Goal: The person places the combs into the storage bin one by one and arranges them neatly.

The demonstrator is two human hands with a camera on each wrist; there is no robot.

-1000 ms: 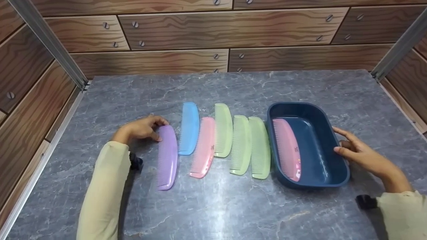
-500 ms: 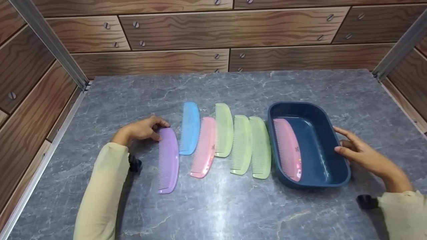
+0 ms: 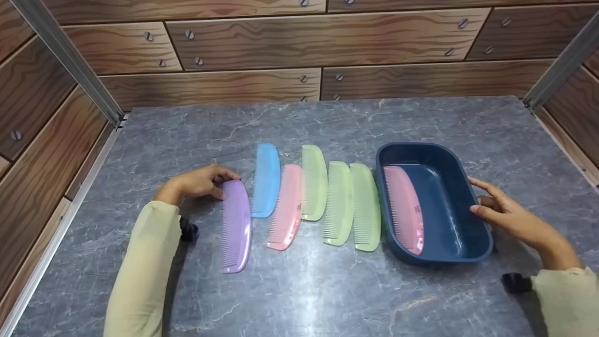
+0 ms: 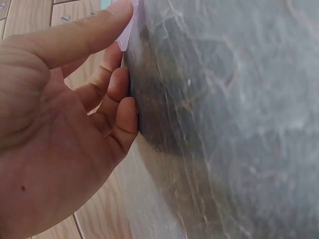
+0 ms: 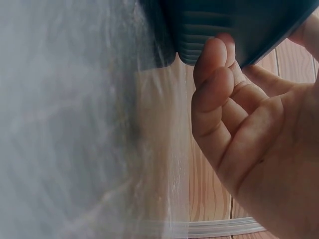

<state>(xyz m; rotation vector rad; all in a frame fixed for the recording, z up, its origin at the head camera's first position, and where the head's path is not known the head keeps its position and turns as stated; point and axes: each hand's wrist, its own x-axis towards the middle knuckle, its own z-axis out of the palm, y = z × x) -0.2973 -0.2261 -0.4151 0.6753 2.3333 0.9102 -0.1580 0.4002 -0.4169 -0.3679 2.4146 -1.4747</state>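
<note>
The upper end of a purple comb (image 3: 237,227) is pinched by my left hand (image 3: 201,181) at the left of the row, and the comb lies on the table. In the left wrist view the thumb (image 4: 94,35) presses on the purple comb (image 4: 130,30), of which only a small part shows. My right hand (image 3: 510,217) grips the right wall of a dark blue plastic box (image 3: 447,206). Its curled fingers (image 5: 212,99) touch the outer side of the box in the right wrist view. A pink comb (image 3: 405,208) leans inside along the box's left wall.
Between the purple comb and the box lie a blue comb (image 3: 266,180), another pink comb (image 3: 286,206) and three green combs (image 3: 314,182), all roughly parallel. The grey marbled table (image 3: 281,299) is bordered by wood-patterned panels (image 3: 327,40) and metal posts (image 3: 77,65).
The purple comb has slid slightly towards the person, with the left hand's fingers still at its upper end. My right hand and the box look almost unmoved.
</note>
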